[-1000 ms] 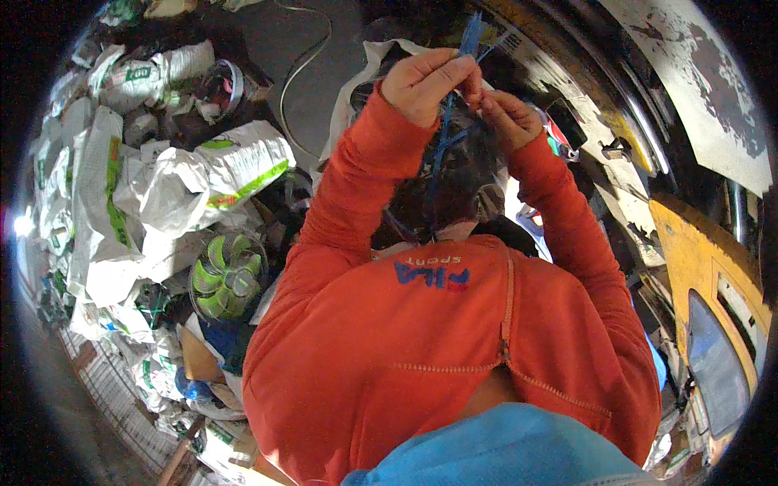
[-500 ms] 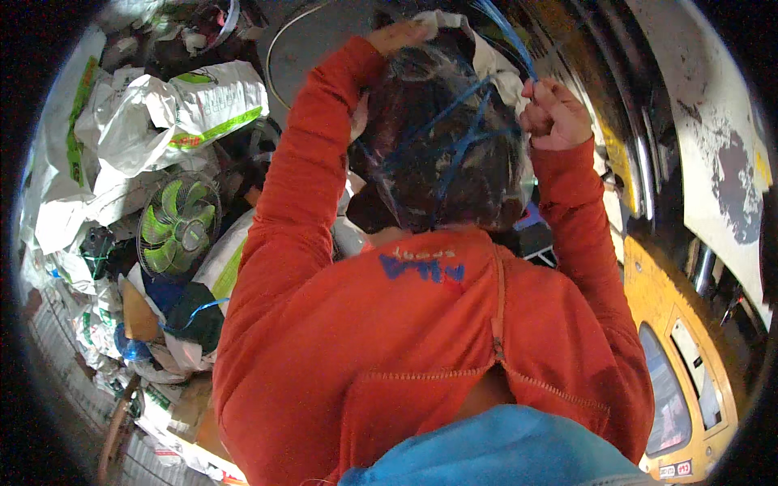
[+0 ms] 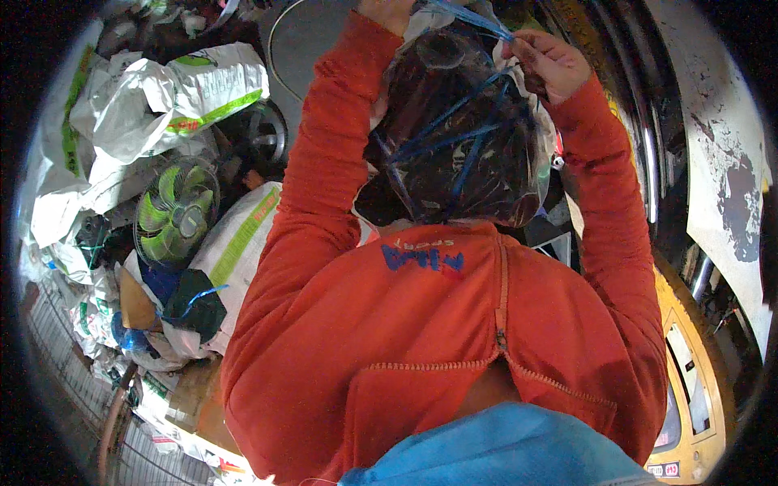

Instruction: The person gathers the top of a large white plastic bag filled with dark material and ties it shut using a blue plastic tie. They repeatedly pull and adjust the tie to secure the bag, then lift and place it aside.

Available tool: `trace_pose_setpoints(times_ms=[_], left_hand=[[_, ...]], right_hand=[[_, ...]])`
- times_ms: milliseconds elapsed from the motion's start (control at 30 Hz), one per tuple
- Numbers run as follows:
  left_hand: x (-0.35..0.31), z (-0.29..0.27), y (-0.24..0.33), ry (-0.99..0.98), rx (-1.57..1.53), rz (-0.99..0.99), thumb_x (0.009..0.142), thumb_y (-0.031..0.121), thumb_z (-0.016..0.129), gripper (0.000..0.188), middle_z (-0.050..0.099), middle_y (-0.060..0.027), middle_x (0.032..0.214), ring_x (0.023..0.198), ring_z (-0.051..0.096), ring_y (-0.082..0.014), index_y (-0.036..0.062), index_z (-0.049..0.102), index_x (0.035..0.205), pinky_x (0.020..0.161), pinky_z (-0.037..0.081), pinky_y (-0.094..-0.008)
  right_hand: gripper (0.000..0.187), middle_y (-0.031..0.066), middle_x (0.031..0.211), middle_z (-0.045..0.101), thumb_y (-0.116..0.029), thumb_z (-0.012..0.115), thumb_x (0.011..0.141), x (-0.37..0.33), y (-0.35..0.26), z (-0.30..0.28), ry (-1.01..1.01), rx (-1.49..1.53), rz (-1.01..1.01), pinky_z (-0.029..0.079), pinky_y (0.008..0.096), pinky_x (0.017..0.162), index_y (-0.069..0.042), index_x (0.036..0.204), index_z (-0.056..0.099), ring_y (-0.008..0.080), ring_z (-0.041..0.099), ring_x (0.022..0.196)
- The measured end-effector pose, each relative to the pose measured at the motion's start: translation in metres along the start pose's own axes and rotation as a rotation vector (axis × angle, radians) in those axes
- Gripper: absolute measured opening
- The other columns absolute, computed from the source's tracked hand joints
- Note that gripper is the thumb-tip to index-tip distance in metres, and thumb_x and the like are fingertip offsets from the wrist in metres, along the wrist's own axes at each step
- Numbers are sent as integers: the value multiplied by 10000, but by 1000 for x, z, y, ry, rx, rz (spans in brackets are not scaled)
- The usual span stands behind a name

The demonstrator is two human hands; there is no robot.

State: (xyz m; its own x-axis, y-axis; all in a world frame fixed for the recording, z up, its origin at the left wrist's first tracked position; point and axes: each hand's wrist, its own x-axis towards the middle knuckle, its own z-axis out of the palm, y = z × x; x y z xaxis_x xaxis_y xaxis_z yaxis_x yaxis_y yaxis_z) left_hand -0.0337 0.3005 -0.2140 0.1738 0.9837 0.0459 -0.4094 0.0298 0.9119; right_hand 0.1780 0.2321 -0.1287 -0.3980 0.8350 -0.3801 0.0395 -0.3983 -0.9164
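Observation:
A bulky dark bundle (image 3: 442, 105) wrapped in clear plastic lies in front of my chest, with blue plastic twine (image 3: 466, 134) crossing over its near side. At its upper right, my right hand (image 3: 555, 63) is closed, fingers pinched on strands of the twine. Those strands run from it up and left along the bundle's far edge. Over the far left of the bundle reaches my left hand (image 3: 387, 13); the frame's upper edge cuts off its fingers, so their grip is hidden. Whitish sheeting (image 3: 539, 109) shows along the bundle's right side.
Crumpled white sacks (image 3: 194, 89) are piled at the left, above a green-bladed fan (image 3: 178, 208). Another white sack (image 3: 243, 239) lies by my left arm, beside a brown cardboard piece (image 3: 138, 300). A yellow vehicle-like panel (image 3: 689, 356) and a peeling white panel (image 3: 721, 162) stand on the right.
Both hands have moved farther away, up the frame. The right one keeps the twine, whose free strands now slant left instead of standing up. The left one has slid partly out of view.

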Motion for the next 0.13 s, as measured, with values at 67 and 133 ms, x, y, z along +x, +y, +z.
trace_pose_setpoints(times_ms=[67, 133], left_hand=[[2, 4, -10, -382, -280, -300, 860, 291, 453, 384, 477, -51, 1123, 997, 476, -145, 68, 416, 1170, 827, 380, -291], [-8, 4, -22, -545, -440, -461, 843, 307, 491, 489, 425, -56, 1216, 1049, 449, -137, 74, 342, 1246, 854, 368, -287]], right_hand=[[165, -79, 517, 352, -173, 469, 855, -9, 1, -4, -36, 114, 9, 190, 178, 384, -30, 877, 547, 13, 254, 403], [168, -67, 509, 340, -139, 444, 860, -22, 6, -4, -47, 218, 4, 194, 187, 385, -5, 890, 539, 27, 254, 396]])
